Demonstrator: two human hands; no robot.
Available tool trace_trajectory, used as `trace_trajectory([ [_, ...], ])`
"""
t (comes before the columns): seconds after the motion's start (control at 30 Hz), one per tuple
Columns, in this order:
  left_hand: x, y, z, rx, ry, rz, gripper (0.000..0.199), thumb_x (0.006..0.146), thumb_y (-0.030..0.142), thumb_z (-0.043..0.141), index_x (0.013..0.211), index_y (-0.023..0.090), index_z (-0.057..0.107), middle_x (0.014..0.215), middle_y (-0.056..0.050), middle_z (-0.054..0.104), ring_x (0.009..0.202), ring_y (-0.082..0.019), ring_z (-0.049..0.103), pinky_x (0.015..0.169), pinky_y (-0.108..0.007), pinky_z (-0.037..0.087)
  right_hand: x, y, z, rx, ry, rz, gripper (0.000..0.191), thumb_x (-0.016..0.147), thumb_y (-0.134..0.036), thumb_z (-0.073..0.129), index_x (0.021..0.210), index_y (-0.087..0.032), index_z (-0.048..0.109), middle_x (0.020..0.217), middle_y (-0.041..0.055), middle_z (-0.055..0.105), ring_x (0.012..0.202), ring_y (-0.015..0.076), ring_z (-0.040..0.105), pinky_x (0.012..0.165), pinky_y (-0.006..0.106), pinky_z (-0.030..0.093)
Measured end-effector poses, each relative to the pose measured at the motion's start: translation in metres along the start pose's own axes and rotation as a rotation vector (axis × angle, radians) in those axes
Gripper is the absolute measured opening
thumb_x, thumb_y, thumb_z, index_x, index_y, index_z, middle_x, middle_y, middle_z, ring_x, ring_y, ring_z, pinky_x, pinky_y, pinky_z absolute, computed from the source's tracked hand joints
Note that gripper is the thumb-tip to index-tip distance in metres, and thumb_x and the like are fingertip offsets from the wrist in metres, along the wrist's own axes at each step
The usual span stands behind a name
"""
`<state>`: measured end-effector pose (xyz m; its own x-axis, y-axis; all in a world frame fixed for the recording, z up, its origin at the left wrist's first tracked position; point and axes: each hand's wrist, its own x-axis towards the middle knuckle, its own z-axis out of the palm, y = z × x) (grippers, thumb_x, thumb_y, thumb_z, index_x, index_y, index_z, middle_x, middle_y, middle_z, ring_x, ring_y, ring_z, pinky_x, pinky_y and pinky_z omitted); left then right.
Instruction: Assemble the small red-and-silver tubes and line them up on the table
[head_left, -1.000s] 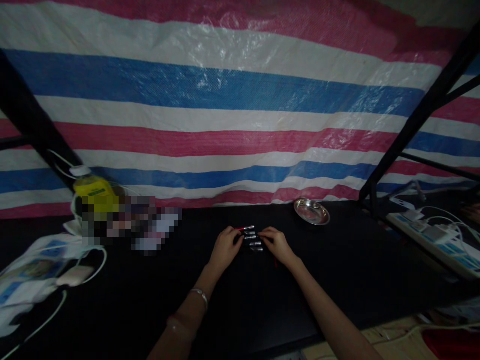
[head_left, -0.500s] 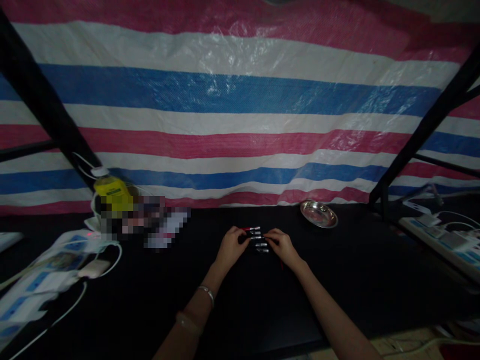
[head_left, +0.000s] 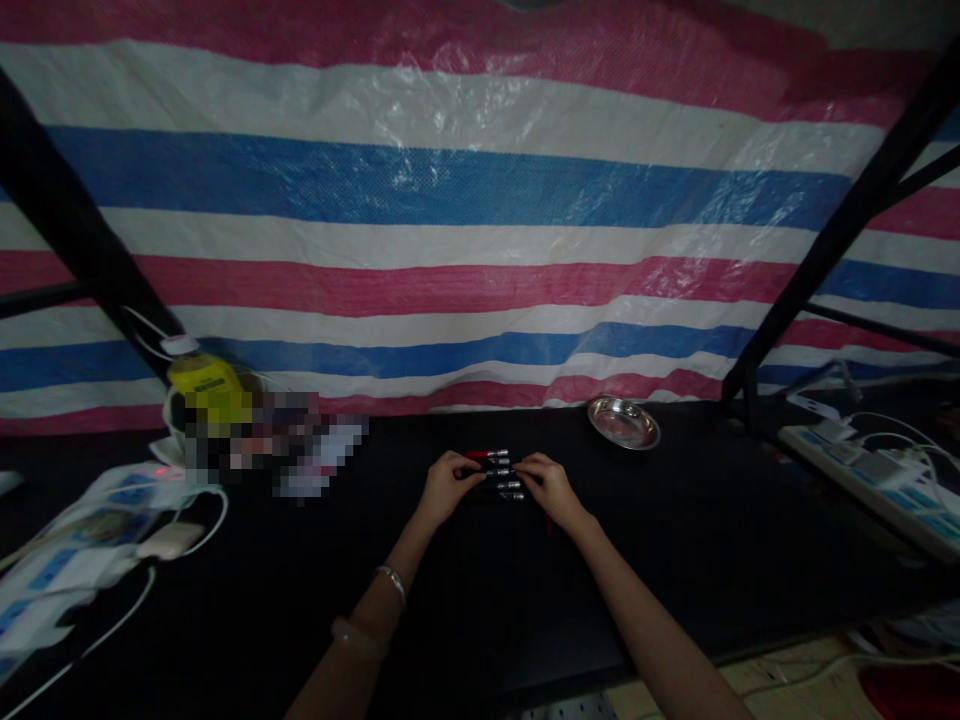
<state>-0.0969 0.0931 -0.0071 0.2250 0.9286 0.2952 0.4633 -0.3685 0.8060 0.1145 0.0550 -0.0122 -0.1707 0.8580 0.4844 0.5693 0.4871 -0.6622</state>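
Several small pens with silvery ends lie side by side on the black table [head_left: 450,620], between my two hands. The one farthest away is a red pen [head_left: 477,455]. My left hand [head_left: 448,488] is closed in a pinch on the left part of a dark pen [head_left: 498,472] near the middle of the row. At that pen's right end, the fingertips of my right hand [head_left: 553,490] are pressed together. Whether they grip its tip or a small separate part is too small to tell. A thin red thing [head_left: 548,525] shows beneath my right hand.
A shiny metal dish [head_left: 624,423] sits at the back right. Power strips with cables stand at the left [head_left: 71,560] and right [head_left: 885,480]. A yellow bottle [head_left: 210,385] stands at the back left, beside blurred-out items. A striped sheet [head_left: 465,190] hangs behind.
The camera view has shifted slightly, so everything appears a little farther left. Both hands stay at the same pen, and more of the dark pen bodies shows between them.
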Motion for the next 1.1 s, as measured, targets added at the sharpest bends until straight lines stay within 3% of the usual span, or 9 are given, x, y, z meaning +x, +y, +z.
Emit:
trace_trajectory([
  [0.43, 0.002, -0.01, 0.004, -0.034, -0.017, -0.005, 0.02, 0.065, 0.034, 0.068, 0.077, 0.018, 0.071, 0.072, -0.001, 0.053, 0.062, -0.012, 0.048, 0.061, -0.026, 0.04, 0.0, 0.0, 0.003, 0.027, 0.0, 0.044, 0.024, 0.079, -0.009, 0.052, 0.093, -0.019, 0.069, 0.088, 0.0058, 0.062, 0.083, 0.0161, 0.059, 0.076, 0.03, 0.049],
  [0.63, 0.002, -0.003, 0.002, -0.062, -0.02, 0.022, 0.018, 0.068, 0.034, 0.066, 0.077, 0.019, 0.07, 0.076, -0.003, 0.057, 0.066, -0.013, 0.049, 0.064, -0.027, 0.042, 0.0, -0.002, 0.003, 0.043, 0.044, 0.022, 0.022, 0.081, -0.011, 0.052, 0.092, -0.02, 0.069, 0.085, 0.0055, 0.062, 0.08, 0.0161, 0.06, 0.074, 0.03, 0.049],
  [0.87, -0.001, 0.02, -0.004, -0.179, 0.006, 0.059, 0.02, 0.072, 0.034, 0.063, 0.084, 0.019, 0.069, 0.087, -0.005, 0.066, 0.083, -0.018, 0.059, 0.077, -0.031, 0.045, 0.003, -0.019, -0.002, 0.137, 0.183, 0.012, 0.018, 0.083, -0.024, 0.053, 0.092, -0.021, 0.069, 0.086, 0.0066, 0.065, 0.082, 0.018, 0.06, 0.075, 0.032, 0.049],
  [1.1, -0.001, 0.021, -0.003, -0.253, 0.008, 0.008, 0.027, 0.073, 0.038, 0.063, 0.09, 0.018, 0.068, 0.09, -0.007, 0.069, 0.079, -0.018, 0.062, 0.071, -0.03, 0.047, 0.004, -0.027, -0.004, 0.242, 0.326, 0.093, 0.02, 0.084, -0.03, 0.052, 0.091, -0.02, 0.067, 0.086, 0.0063, 0.063, 0.076, 0.0161, 0.059, 0.07, 0.029, 0.048],
])
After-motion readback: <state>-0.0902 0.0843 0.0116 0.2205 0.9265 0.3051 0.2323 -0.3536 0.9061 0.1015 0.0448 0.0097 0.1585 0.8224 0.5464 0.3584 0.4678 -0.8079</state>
